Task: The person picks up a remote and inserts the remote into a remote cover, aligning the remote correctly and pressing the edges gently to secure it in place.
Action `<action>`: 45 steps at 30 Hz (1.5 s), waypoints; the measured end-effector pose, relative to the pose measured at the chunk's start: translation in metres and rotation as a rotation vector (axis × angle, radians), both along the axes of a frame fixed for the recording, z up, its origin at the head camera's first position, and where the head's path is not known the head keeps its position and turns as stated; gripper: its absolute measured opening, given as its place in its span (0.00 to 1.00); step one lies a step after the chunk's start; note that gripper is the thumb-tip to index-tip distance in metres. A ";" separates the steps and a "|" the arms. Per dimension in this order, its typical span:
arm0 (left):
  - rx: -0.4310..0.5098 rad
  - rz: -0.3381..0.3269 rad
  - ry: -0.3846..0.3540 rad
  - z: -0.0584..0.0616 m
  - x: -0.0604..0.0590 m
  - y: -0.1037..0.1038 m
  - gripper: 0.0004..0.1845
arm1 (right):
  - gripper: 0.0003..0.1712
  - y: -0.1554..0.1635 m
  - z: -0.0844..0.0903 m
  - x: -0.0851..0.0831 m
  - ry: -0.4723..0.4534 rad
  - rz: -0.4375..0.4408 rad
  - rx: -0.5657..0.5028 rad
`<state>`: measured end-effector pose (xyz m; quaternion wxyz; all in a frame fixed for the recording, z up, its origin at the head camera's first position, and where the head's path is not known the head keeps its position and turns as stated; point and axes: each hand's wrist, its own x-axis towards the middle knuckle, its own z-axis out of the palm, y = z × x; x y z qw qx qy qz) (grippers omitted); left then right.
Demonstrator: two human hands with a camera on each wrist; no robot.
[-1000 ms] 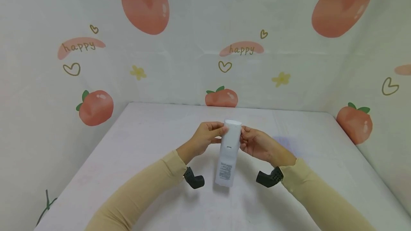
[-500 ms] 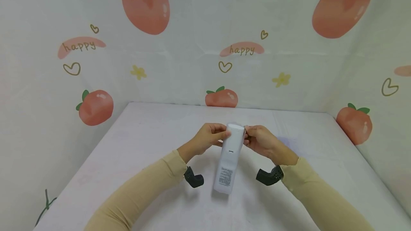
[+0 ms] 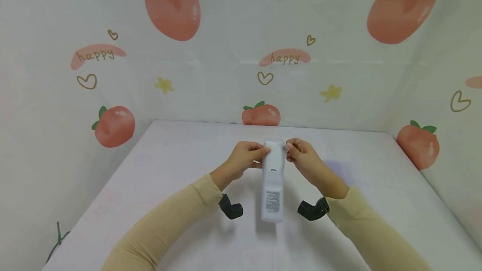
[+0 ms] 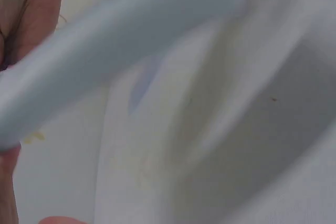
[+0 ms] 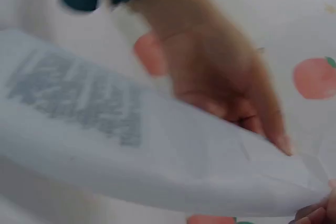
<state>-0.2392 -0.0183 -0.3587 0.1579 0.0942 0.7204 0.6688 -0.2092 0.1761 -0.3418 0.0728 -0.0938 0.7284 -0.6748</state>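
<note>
Since the earlier frames, the white plastic packet (image 3: 273, 179) has swung from a slant to hang nearly straight, its lower end now pointing toward the person. Largest in the scene, the peach-print backdrop (image 3: 173, 7) rises behind and beside the white table (image 3: 169, 158). Above the middle of the table, the packet is held clear of the surface by its far end, with a grey printed label (image 3: 273, 201) on the lower part. Whether the packet contains anything cannot be told. The left hand (image 3: 241, 163) pinches the left corner of the far end between curled fingers and thumb; the right hand (image 3: 305, 160) pinches the right corner in the same way. Both arms wear beige sleeves (image 3: 169, 225), each with a dark wrist camera mount (image 3: 231, 208) below it. In the head view, the fingertips are too small to show the exact grip. The left wrist view is blurred and shows only the packet (image 4: 121, 56) as a pale band, with skin at the left edge. The right wrist view, also blurred, shows the label (image 5: 79, 100) close up, its text illegible, and the opposite hand (image 5: 220, 77) behind the packet.
</note>
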 end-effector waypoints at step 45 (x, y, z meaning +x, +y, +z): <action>0.064 -0.045 -0.046 -0.015 0.001 -0.008 0.18 | 0.27 -0.001 -0.036 0.007 -0.208 0.108 -0.191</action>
